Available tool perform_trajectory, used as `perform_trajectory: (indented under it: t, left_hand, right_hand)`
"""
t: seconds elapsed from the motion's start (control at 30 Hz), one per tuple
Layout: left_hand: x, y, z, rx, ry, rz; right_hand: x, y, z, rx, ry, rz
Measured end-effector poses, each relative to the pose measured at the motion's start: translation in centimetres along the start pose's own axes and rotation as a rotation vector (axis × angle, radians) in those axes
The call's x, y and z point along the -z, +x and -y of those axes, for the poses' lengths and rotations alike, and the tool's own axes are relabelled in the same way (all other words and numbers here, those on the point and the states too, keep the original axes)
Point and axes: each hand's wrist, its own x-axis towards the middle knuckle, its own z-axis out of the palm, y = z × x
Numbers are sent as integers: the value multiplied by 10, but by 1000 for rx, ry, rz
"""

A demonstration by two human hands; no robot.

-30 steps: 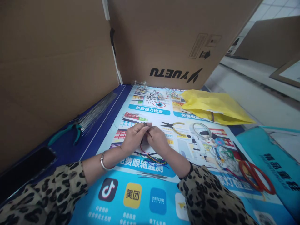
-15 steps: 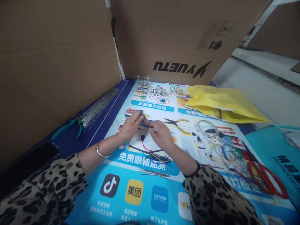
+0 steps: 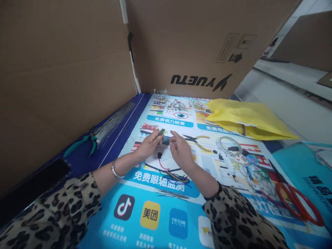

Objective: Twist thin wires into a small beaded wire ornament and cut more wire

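Observation:
Pinched upright in the fingers of my left hand (image 3: 150, 145) is a small dark grey flat strip (image 3: 162, 132); its lower end is hidden by the fingers. My right hand (image 3: 181, 150) hovers just to the right, index finger stretched out and the other fingers loosely bent, with nothing visible in it. Below the hands, a small black piece (image 3: 159, 155) with a red cord lies on the printed sheet, beside a bundle of coloured cords (image 3: 177, 177). Yellow-handled pliers (image 3: 198, 141) rest right of my right hand.
Teal-handled pliers (image 3: 83, 144) and a bunch of thin wires (image 3: 114, 121) lie left. Cardboard walls (image 3: 207, 41) stand behind. On the right are a yellow bag (image 3: 254, 116), a tape roll (image 3: 230, 145), tangled threads (image 3: 259, 178) and red-handled scissors (image 3: 298, 204). Dark thin strips (image 3: 172, 194) lie in front.
My right hand has come away from my left hand, and its index finger has straightened. The left hand keeps the grey strip. The whole view has shifted slightly.

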Motion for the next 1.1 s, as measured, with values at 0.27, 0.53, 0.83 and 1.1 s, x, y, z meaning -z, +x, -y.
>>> perform_trajectory:
  t: [0.27,0.53,0.83,1.1]
  left_hand:
    - [-2,-2,-3,-44,80,34]
    - [-3,1,1,-72,98,-10]
    - [-3,5,3,-157,106,-190]
    - [-3,4,2,-166,90,-165]
  right_hand:
    - [4,0,10,104,8,4]
    - [8,2,5,83,79,40]
    - [25,18,3,-73,-58,349]
    - [51,16,33,-43,-155,784]
